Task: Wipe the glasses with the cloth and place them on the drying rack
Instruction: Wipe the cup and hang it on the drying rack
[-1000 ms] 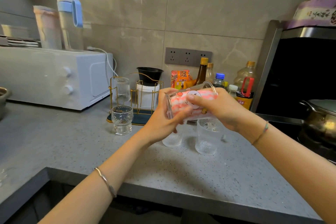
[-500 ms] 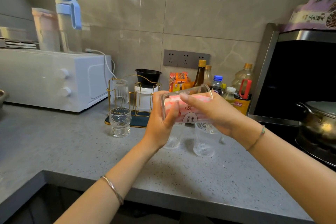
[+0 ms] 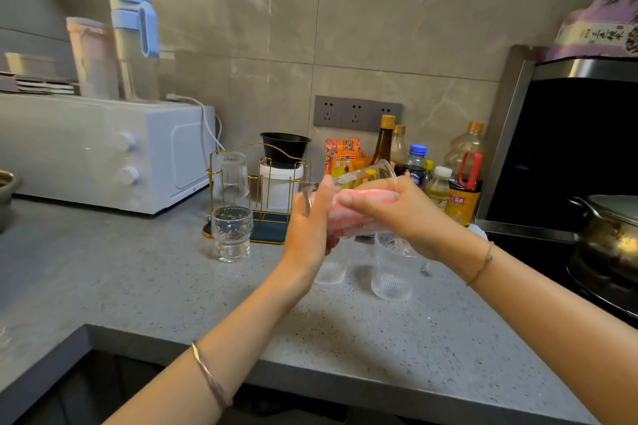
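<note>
glass [image 3: 362, 176] lies tilted on its side in the air above the counter [image 3: 172, 286], caught between both hands, rim up toward the right. left hand [image 3: 307, 221] cups the base end, its fingers curled round the far side. right hand [image 3: 400, 214] is closed over the pink cloth [image 3: 366, 198], pressing it around the body of the glass. directly below the hands two ribbed glasses [image 3: 392, 269] stand upright on the counter. left of them is the gold drying rack [image 3: 262, 183], one ribbed tumbler [image 3: 231, 174] inverted on it, a footed glass [image 3: 232, 233] just in front.
</note>
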`<action>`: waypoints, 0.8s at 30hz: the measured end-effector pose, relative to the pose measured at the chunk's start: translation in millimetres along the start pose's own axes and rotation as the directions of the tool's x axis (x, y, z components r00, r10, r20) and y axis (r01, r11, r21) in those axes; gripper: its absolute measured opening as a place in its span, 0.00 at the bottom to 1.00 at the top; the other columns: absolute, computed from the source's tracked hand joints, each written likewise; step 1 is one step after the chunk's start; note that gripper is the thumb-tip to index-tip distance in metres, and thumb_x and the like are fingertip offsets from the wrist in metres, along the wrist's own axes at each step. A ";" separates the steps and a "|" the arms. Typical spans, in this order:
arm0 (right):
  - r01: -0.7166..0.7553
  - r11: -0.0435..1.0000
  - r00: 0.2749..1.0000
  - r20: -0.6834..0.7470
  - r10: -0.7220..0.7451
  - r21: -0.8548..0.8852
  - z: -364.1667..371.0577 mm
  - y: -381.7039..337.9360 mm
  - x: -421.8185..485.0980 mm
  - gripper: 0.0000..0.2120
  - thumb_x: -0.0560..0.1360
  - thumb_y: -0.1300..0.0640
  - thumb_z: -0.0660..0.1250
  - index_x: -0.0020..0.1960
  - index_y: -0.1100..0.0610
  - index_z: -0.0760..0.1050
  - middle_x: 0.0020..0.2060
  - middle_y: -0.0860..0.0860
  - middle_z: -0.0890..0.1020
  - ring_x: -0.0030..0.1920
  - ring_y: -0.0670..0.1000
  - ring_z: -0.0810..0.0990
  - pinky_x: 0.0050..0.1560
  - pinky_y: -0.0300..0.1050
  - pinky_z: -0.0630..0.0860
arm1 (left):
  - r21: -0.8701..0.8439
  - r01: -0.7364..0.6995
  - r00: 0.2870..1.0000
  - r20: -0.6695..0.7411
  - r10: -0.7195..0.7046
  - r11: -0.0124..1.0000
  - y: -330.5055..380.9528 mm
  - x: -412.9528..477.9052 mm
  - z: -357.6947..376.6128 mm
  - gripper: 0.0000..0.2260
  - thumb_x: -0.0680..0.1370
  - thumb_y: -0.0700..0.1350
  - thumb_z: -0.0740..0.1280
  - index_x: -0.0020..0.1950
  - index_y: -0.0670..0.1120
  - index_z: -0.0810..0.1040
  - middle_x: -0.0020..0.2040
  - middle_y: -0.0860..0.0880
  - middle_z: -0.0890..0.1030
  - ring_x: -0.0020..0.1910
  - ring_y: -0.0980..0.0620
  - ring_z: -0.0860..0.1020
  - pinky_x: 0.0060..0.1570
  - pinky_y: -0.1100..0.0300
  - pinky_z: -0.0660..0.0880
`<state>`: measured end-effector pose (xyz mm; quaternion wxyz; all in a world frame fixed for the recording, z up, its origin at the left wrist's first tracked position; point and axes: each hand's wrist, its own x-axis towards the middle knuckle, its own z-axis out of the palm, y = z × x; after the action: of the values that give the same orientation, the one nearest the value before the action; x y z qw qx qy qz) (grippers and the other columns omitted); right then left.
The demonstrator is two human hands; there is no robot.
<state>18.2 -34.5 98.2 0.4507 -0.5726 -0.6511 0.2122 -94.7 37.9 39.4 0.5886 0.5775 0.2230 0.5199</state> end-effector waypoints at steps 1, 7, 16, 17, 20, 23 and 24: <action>-0.040 0.998 0.999 -0.001 0.040 0.052 -0.6 -1.6 0.9 0.21 0.64 0.42 0.71 0.48 0.58 0.83 0.43 0.54 0.86 0.46 0.52 0.86 0.52 0.45 0.81 | 0.012 -0.104 0.995 0.014 0.104 0.995 -2.8 -0.3 -2.8 0.18 0.78 0.62 0.61 0.57 0.49 0.74 0.45 0.49 0.81 0.37 0.57 0.82 0.34 0.66 0.76; -0.176 0.938 0.984 0.069 0.162 0.297 -5.9 -3.5 1.1 0.13 0.66 0.52 0.73 0.46 0.59 0.82 0.42 0.54 0.87 0.42 0.51 0.86 0.42 0.40 0.82 | 0.141 -0.500 0.855 0.237 0.461 0.855 -10.7 2.4 -15.7 0.33 0.71 0.68 0.63 0.63 0.44 0.64 0.50 0.67 0.77 0.49 0.61 0.80 0.45 0.67 0.77; -0.031 0.996 0.999 -0.011 0.033 0.087 3.8 6.8 0.9 0.11 0.65 0.48 0.73 0.45 0.51 0.84 0.44 0.55 0.87 0.49 0.61 0.84 0.55 0.62 0.78 | 0.035 0.230 0.972 0.039 -0.232 0.972 5.7 1.4 -5.6 0.29 0.78 0.68 0.52 0.59 0.46 0.78 0.40 0.47 0.80 0.30 0.54 0.74 0.23 0.65 0.68; -0.032 0.993 0.999 -0.003 0.033 0.117 6.5 6.8 0.7 0.12 0.65 0.48 0.73 0.46 0.52 0.84 0.44 0.54 0.87 0.49 0.58 0.85 0.57 0.59 0.78 | 0.033 0.181 0.983 0.012 -0.181 0.983 5.9 0.6 -4.2 0.27 0.79 0.65 0.53 0.58 0.45 0.77 0.39 0.47 0.80 0.28 0.55 0.73 0.23 0.65 0.67; -0.068 0.987 0.998 0.015 0.067 0.147 8.3 3.8 2.8 0.21 0.66 0.44 0.69 0.51 0.57 0.83 0.45 0.54 0.87 0.48 0.51 0.85 0.53 0.47 0.80 | 0.053 -0.116 0.993 -0.025 0.118 0.992 2.2 -2.7 -4.7 0.17 0.81 0.60 0.56 0.53 0.47 0.73 0.36 0.55 0.80 0.31 0.60 0.77 0.27 0.66 0.73; -0.178 0.954 0.984 0.031 0.176 0.243 4.8 1.4 2.0 0.24 0.64 0.41 0.68 0.53 0.56 0.82 0.46 0.54 0.86 0.48 0.52 0.85 0.51 0.48 0.81 | 0.147 -0.407 0.912 0.125 0.391 0.901 -9.5 -0.4 -15.7 0.21 0.75 0.65 0.62 0.57 0.50 0.69 0.46 0.63 0.79 0.47 0.59 0.81 0.41 0.58 0.81; -0.197 0.946 0.980 0.035 0.195 0.257 4.2 1.1 1.3 0.25 0.64 0.41 0.69 0.54 0.55 0.81 0.46 0.54 0.86 0.49 0.54 0.85 0.51 0.49 0.81 | 0.162 -0.465 0.881 0.179 0.437 0.870 -12.0 -0.4 -18.6 0.25 0.73 0.66 0.63 0.59 0.50 0.67 0.49 0.66 0.78 0.50 0.60 0.80 0.43 0.58 0.81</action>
<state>15.4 -31.9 95.6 0.4954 -0.5698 -0.5596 0.3417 -106.7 48.4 23.9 0.4033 0.7041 0.0921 0.5772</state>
